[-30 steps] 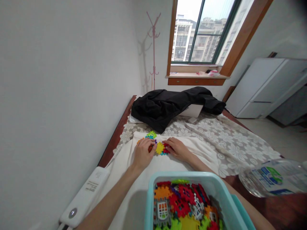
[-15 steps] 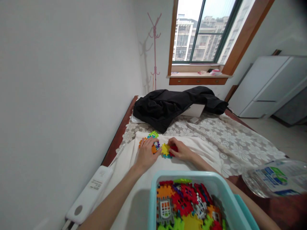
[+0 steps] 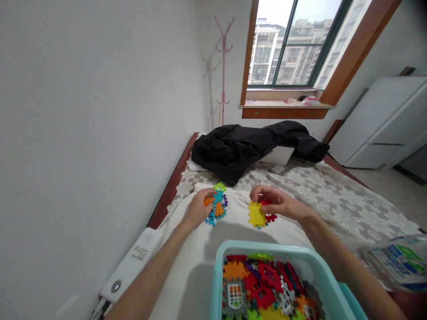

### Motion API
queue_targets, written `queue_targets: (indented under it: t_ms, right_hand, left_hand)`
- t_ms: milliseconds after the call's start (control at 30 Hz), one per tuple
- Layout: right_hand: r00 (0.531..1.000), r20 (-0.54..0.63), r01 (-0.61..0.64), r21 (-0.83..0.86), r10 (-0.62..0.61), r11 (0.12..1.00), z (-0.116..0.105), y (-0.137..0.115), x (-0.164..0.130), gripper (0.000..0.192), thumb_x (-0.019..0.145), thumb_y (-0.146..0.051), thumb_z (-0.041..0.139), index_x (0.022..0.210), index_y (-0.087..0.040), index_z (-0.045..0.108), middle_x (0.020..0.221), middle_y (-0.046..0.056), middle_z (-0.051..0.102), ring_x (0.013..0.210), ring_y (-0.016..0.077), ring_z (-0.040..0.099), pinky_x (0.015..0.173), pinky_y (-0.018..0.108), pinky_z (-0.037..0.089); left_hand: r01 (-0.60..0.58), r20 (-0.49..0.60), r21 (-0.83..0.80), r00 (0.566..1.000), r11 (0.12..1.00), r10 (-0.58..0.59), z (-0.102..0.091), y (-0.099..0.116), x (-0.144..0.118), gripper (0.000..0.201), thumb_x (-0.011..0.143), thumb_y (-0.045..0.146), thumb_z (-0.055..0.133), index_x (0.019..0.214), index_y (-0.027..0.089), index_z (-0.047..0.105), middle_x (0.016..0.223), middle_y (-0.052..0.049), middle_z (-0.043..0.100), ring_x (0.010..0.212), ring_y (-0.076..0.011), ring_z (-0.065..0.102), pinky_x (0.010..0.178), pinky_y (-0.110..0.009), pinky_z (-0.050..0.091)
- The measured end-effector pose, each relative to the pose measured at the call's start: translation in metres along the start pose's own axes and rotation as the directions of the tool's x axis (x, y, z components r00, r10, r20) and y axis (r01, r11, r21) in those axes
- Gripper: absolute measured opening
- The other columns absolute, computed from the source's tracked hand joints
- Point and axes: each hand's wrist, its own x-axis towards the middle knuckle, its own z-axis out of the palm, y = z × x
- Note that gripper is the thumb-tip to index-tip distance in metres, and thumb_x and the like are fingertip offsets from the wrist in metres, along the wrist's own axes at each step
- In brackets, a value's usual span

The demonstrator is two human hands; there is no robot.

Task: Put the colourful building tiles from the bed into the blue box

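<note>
White cloth [image 3: 200, 266] covered the near part of a bed whose farther half lay under a lace floral spread [image 3: 320, 200], with a plain wall close on the left. On that cloth the left hand [image 3: 197, 209] gripped a cluster of joined blocks [image 3: 216, 207], blue, orange, purple and green, its fingers curled around the cluster's left edge and lifting it at a tilt. Well apart to the right, the right hand [image 3: 278, 203] pinched a smaller piece made of a yellow block [image 3: 256, 215] joined to a red block [image 3: 269, 214], thumb and fingers closed over its top, the yellow face turned toward the camera; whether its lower edge touched the cloth could not be told. Nearer the camera stood a turquoise bin [image 3: 220, 275] heaped with more interlocking blocks in red, orange, yellow, green and grey. A white power strip [image 3: 131, 266] lay along the bed's left edge, and a clear plastic bottle [image 3: 396, 262] showed at the right. Beyond the hands a black jacket [image 3: 247, 149] sprawled across the bed, with a pink coat stand [image 3: 223, 71] and a window [image 3: 300, 44] behind it.
</note>
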Motion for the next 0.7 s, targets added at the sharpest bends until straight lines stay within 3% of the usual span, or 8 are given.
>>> queue_targets:
  t_ms: [100, 200, 300, 367, 433, 567, 633, 700]
  right_hand:
    - [0.978, 0.206, 0.034, -0.026, -0.028, 0.999, 0.006, -0.037, -0.011, 0.034, 0.088, -0.044, 0.08, 0.111, -0.022, 0.069, 0.115, 0.011, 0.065, 0.102, 0.0251, 0.064, 0.086, 0.038, 0.055]
    - [0.941, 0.336, 0.029, -0.013, -0.023, 1.0, 0.013, -0.032, -0.002, 0.049, 0.091, -0.057, 0.074, 0.123, -0.02, 0.069, 0.123, 0.016, 0.067, 0.11, 0.0291, 0.065, 0.094, 0.043, 0.053]
    - [0.993, 0.08, 0.089, -0.097, -0.082, 0.991, 0.019, 0.018, 0.021, 0.044, 0.096, -0.06, 0.064, 0.113, -0.019, 0.071, 0.104, 0.01, 0.071, 0.092, 0.0219, 0.066, 0.082, 0.035, 0.053]
    - [0.982, -0.147, 0.082, -0.244, -0.121, 0.966, 0.024, 0.058, 0.035, 0.041, 0.099, -0.056, 0.063, 0.117, -0.021, 0.069, 0.099, 0.007, 0.07, 0.089, 0.0202, 0.064, 0.079, 0.033, 0.052]
    - [0.962, -0.192, 0.096, -0.424, -0.193, 0.9, 0.031, 0.088, 0.043, 0.046, 0.1, -0.055, 0.061, 0.131, -0.022, 0.064, 0.108, 0.01, 0.069, 0.093, 0.0221, 0.064, 0.081, 0.035, 0.052]
    - [0.957, 0.052, 0.229, -0.736, -0.285, 0.637, 0.048, 0.103, 0.041, 0.059, 0.096, -0.05, 0.068, 0.149, -0.028, 0.053, 0.15, 0.016, 0.054, 0.13, 0.0331, 0.054, 0.109, 0.049, 0.044]
    - [0.953, 0.154, 0.276, -0.797, -0.261, 0.538, 0.053, 0.1, 0.039, 0.055, 0.097, -0.047, 0.068, 0.147, -0.029, 0.054, 0.154, 0.014, 0.052, 0.136, 0.0349, 0.049, 0.113, 0.052, 0.039]
    - [0.953, 0.17, 0.28, -0.816, -0.253, 0.506, 0.053, 0.1, 0.039, 0.044, 0.098, -0.043, 0.067, 0.138, -0.026, 0.059, 0.145, 0.015, 0.059, 0.13, 0.0332, 0.054, 0.109, 0.051, 0.043]
  left_hand:
    - [0.029, 0.006, -0.054, 1.0, 0.998, -0.029, 0.002, -0.001, 0.0, 0.035, 0.08, 0.015, 0.07, 0.115, 0.023, 0.073, 0.124, -0.008, 0.075, 0.114, -0.027, 0.07, 0.107, -0.044, 0.053]
    - [0.067, -0.055, -0.109, 0.996, 0.992, -0.073, 0.004, -0.007, 0.004, 0.026, 0.089, 0.026, 0.067, 0.113, 0.02, 0.072, 0.12, -0.01, 0.076, 0.107, -0.0257, 0.073, 0.101, -0.043, 0.057]
    - [0.088, -0.114, -0.16, 0.988, 0.983, -0.107, 0.006, -0.01, 0.007, 0.021, 0.093, 0.026, 0.059, 0.107, 0.017, 0.072, 0.115, -0.013, 0.077, 0.1, -0.025, 0.074, 0.092, -0.042, 0.06]
    - [0.084, -0.11, -0.181, 0.988, 0.98, -0.105, 0.005, -0.009, 0.007, 0.021, 0.087, 0.023, 0.065, 0.105, 0.017, 0.072, 0.112, -0.012, 0.078, 0.095, -0.0242, 0.074, 0.088, -0.041, 0.061]
    - [0.07, -0.087, -0.195, 0.992, 0.978, -0.088, 0.004, -0.007, 0.006, 0.024, 0.079, 0.018, 0.071, 0.103, 0.018, 0.074, 0.114, -0.01, 0.078, 0.093, -0.0229, 0.073, 0.089, -0.04, 0.06]
    - [0.071, -0.106, -0.248, 0.989, 0.966, -0.1, 0.003, -0.005, 0.005, 0.018, 0.078, 0.018, 0.073, 0.096, 0.018, 0.076, 0.116, -0.01, 0.077, 0.088, -0.0209, 0.073, 0.087, -0.037, 0.059]
    - [0.09, -0.149, -0.289, 0.979, 0.953, -0.138, 0.004, -0.009, 0.006, 0.016, 0.081, 0.023, 0.072, 0.096, 0.017, 0.074, 0.115, -0.011, 0.077, 0.089, -0.0208, 0.073, 0.086, -0.037, 0.059]
    - [0.11, -0.192, -0.333, 0.964, 0.937, -0.182, 0.004, -0.014, 0.008, 0.016, 0.084, 0.028, 0.07, 0.095, 0.017, 0.072, 0.114, -0.011, 0.077, 0.091, -0.0208, 0.073, 0.086, -0.036, 0.059]
